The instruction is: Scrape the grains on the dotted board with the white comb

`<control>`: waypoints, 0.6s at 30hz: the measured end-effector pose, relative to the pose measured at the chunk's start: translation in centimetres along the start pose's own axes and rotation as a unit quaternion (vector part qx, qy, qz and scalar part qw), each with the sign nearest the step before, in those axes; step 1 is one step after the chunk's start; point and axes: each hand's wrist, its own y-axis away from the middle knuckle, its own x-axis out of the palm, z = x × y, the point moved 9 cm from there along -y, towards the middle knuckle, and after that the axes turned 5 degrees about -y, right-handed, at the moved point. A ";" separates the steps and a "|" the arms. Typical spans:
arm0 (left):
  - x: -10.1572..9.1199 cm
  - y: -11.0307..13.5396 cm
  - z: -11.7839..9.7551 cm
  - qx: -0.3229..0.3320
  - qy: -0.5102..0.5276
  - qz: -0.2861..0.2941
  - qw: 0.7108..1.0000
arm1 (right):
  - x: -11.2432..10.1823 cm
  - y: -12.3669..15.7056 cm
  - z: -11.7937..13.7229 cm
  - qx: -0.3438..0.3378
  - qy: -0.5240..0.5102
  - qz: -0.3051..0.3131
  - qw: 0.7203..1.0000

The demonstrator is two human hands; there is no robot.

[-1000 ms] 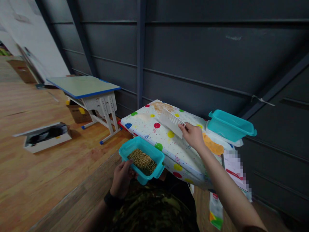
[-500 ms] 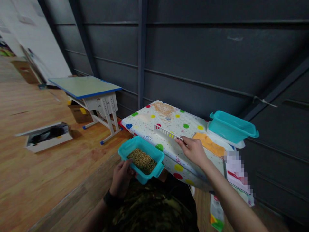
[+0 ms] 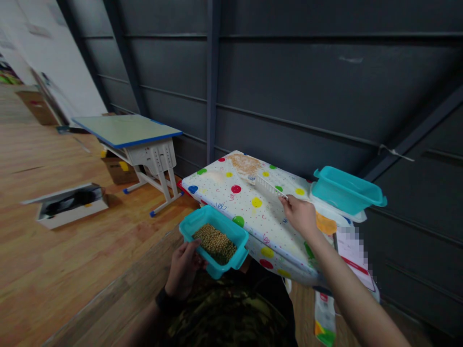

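Note:
My left hand (image 3: 184, 270) is closed on the near left rim of a turquoise plastic tub (image 3: 186, 222), its thumb over the edge. Yellowish, soybean-like beans (image 3: 213, 239) lie inside, with darker greenish ones toward the near side. The tub sits in front of the table's near edge, close to my body. Between the fingers of my right hand (image 3: 298, 212) is one end of a white slotted plastic strip, comb-like in look (image 3: 269, 187). It is held above the dotted tablecloth (image 3: 217, 190). Past its far end, a patch of tan grains (image 3: 246, 165) is spread on the cloth.
A second turquoise tub (image 3: 349, 188) stands at the table's right on something white. Near it lie an orange cloth-like piece (image 3: 325, 223) and papers (image 3: 352, 255). A school desk (image 3: 130, 130) and an open white box (image 3: 72, 207) are to the left. A dark panelled wall (image 3: 289, 86) rises behind.
My right hand has moved right and slightly away from me with the white slotted strip, which now covers part of the cloth further back. The held tub has shifted slightly rightward.

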 end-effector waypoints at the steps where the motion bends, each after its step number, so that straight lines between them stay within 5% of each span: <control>1: 0.1 0.0 -0.1 0.004 -0.002 0.001 1.000 | 0.0 0.3 0.2 -0.004 0.004 0.001 1.000; 13: 0.2 0.0 0.5 -0.007 0.008 0.003 1.000 | -1.9 1.9 1.9 -0.046 -0.043 -0.039 0.997; 18: 0.3 -0.1 0.7 -0.011 0.006 0.007 1.000 | -2.3 4.3 5.2 -0.108 -0.086 -0.030 0.990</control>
